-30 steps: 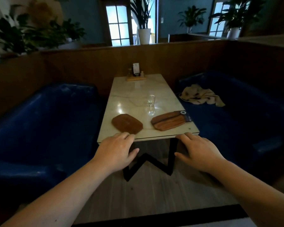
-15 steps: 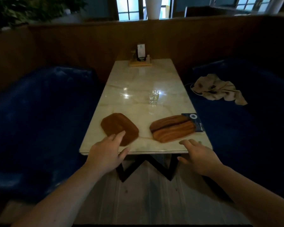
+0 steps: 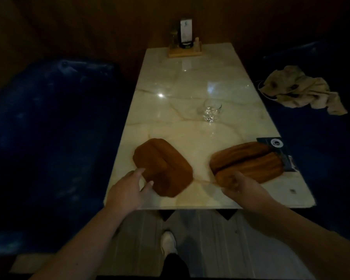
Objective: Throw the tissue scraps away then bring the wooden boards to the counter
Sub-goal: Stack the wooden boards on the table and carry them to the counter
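Left hand (image 3: 127, 190): at 7 o'clock of the table, fingers spread and loosely curled, fingertips (image 3: 140, 171) touching the near left edge of the left wooden board; thumb tip against its near edge; not closed round it.
Right hand (image 3: 242, 188): at 5 o'clock, fingers curled at the near left corner of the right wooden boards; touching, but grip blurred, cannot tell if pinching.
Left wooden board (image 3: 163, 168): flat on the marble, rounded rectangle, at 7 o'clock of the tabletop, near the front edge.
Right wooden boards (image 3: 249, 160): apparently two stacked, long, lying flat at 4 o'clock, near the right edge, far end overlapping a dark card.
Dark card (image 3: 279, 150): under the boards' far end, white round mark on it.
Table (image 3: 190, 81): pale marble top, long axis toward 12 o'clock.
Glass (image 3: 210, 112): upright, clear, at centre, slightly toward 2 o'clock, well apart from the boards.
Wooden holder (image 3: 185, 49): at 12 o'clock, far end, upright card and small bottles in it.
Crumpled cloth (image 3: 299, 89): on the blue seat at 2 o'clock.
Blue seats (image 3: 49, 122): on both sides of the table.
Shoe (image 3: 168, 242): pale, on the floor at 6 o'clock.
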A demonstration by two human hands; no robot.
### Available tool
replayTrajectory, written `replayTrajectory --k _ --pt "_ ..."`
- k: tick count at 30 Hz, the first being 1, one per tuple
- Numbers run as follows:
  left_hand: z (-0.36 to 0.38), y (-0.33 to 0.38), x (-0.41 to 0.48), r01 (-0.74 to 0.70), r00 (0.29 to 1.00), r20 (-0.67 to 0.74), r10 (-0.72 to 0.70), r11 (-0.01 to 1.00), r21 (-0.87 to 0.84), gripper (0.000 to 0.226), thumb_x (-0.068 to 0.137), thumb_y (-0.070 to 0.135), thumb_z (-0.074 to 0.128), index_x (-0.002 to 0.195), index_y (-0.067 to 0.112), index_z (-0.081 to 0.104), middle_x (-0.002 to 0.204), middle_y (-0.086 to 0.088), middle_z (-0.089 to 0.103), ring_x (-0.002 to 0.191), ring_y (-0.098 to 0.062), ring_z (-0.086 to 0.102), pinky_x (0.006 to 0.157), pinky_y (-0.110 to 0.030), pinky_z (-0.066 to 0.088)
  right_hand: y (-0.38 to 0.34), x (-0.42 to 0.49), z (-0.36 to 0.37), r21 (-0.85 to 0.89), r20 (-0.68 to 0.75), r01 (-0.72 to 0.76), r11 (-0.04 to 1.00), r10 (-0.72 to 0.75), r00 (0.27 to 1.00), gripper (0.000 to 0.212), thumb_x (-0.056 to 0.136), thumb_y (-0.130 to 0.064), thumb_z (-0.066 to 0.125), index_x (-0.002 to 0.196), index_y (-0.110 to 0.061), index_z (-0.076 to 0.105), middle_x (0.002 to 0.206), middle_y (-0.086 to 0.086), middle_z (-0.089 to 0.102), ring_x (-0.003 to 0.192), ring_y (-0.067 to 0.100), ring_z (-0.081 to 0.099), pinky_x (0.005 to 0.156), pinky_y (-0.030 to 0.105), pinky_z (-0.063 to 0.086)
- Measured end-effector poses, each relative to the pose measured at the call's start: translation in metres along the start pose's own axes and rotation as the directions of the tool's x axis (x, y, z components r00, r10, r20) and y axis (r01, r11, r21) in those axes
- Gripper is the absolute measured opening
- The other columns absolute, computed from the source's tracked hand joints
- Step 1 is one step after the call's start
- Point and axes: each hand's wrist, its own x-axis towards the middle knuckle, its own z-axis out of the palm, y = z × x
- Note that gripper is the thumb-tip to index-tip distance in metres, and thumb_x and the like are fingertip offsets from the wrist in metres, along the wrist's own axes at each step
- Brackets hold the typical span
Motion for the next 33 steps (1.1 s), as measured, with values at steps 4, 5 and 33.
replayTrajectory --k 4,5,33 --pt "-0.002 -0.038 0.060 0.107 0.991 0.096 -0.096 0.988 -0.112 0.057 0.090 0.051 0.050 0.138 0.022 0.039 0.129 -0.005 0.059 0.107 -0.022 0.059 0.084 -0.033 0.047 -0.031 0.048 0.021 0.159 0.024 -0.131 0.979 0.129 0.991 0.041 0.087 -0.044 0.062 0.119 -0.020 0.052 0.104 0.000 0.065 0.093 0.018 0.061 0.080 0.035 0.048" --pt "-0.002 -0.047 0.068 0.140 0.984 0.126 -0.123 0.981 -0.132 0.056 0.090 0.051 0.050 0.137 0.021 0.040 0.129 -0.005 0.059 0.107 -0.023 0.060 0.083 -0.032 0.046 -0.037 0.053 0.026 0.190 0.035 -0.166 0.968 0.162 0.986 0.044 0.087 -0.044 0.062 0.122 -0.020 0.051 0.104 -0.001 0.064 0.092 0.016 0.061 0.079 0.033 0.047" --pt "0.037 -0.111 0.268 0.140 0.917 0.388 -0.095 0.986 -0.090 0.021 0.086 0.035 0.062 0.092 0.015 0.062 0.090 -0.007 0.068 0.078 -0.024 0.064 0.069 -0.038 0.055 -0.069 0.151 0.091 0.478 0.396 -0.640 0.601 0.503 0.768 0.022 0.086 -0.022 0.069 0.102 -0.011 0.059 0.095 0.017 0.069 0.074 0.024 0.068 0.069 0.038 0.060"
